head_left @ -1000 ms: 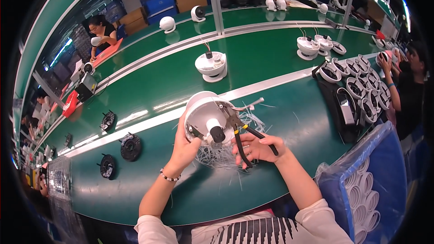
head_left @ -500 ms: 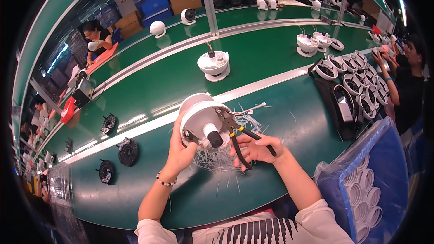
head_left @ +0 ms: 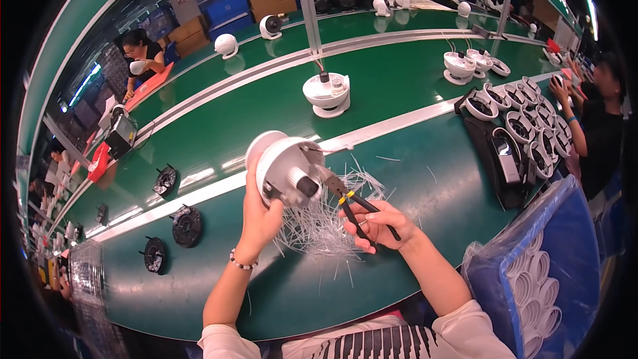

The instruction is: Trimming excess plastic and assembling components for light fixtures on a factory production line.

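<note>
My left hand (head_left: 261, 223), closed, grips a round white plastic housing (head_left: 274, 165) that is tilted toward me. Inside its open face show a white ribbed cylinder with a black end (head_left: 302, 183) and some small fittings. Black-handled cutting pliers (head_left: 340, 187) with yellow bands lie in my right hand (head_left: 382, 226), whose fingers curl round the handles. Their jaws point at the housing's right rim; whether they touch it I cannot tell. Under both hands a loose heap of clear plastic tie offcuts (head_left: 325, 231) is spread on the green worktop (head_left: 405, 272).
Several black round parts (head_left: 187, 226) lie at the left. A white unit with upright wires (head_left: 326, 95) stands on the green conveyor (head_left: 246, 103) ahead. White ring-shaped shells (head_left: 518, 126) crowd the right side, above a lined blue bin (head_left: 571, 252) of white rings. Co-workers sit around.
My left hand has shifted the housing a little left. The pliers have drawn back from it, with their handles closer together. Units on the near conveyor have moved right, those on the far one left.
</note>
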### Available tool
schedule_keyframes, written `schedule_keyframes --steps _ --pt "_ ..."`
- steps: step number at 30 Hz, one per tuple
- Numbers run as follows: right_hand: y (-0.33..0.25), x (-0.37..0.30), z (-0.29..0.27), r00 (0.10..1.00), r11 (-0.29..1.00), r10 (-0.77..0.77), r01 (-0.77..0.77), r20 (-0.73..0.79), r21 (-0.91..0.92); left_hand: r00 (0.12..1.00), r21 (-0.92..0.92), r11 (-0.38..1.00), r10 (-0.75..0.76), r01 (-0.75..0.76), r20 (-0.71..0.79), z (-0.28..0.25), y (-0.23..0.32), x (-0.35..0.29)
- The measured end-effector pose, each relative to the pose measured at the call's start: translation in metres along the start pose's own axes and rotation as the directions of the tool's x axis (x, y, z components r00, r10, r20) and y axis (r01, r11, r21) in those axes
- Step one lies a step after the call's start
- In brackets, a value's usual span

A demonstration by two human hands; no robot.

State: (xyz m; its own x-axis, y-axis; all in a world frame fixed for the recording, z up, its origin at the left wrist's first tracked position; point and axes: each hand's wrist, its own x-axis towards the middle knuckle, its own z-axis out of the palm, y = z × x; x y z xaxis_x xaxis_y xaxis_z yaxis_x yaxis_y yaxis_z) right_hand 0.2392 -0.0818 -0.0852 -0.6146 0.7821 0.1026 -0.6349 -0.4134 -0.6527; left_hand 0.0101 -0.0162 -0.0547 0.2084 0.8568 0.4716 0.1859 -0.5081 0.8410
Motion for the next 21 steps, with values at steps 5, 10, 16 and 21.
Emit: schedule_keyframes --steps 5,10,16,21 --pt "-0.004 0.009 -0.007 0.992 0.998 -0.010 0.002 0.126 0.059 0.947 0.384 0.908 0.258 -0.169 -0.193 -0.022 -0.050 0.055" --pt "0.001 0.004 -0.009 0.991 0.996 0.028 -0.039 0.131 0.082 0.896 -0.751 0.575 -0.441 0.324 0.049 -0.021 -0.097 0.119" --pt "0.009 0.000 -0.017 0.996 0.996 0.064 -0.067 0.055 0.060 0.827 -0.780 0.548 -0.558 0.302 -0.073 -0.012 -0.154 0.132" --pt "0.004 -0.002 -0.009 0.995 0.997 0.078 -0.078 0.069 0.002 0.839 0.617 0.631 -0.103 0.470 -0.534 -0.102 -0.145 0.123"
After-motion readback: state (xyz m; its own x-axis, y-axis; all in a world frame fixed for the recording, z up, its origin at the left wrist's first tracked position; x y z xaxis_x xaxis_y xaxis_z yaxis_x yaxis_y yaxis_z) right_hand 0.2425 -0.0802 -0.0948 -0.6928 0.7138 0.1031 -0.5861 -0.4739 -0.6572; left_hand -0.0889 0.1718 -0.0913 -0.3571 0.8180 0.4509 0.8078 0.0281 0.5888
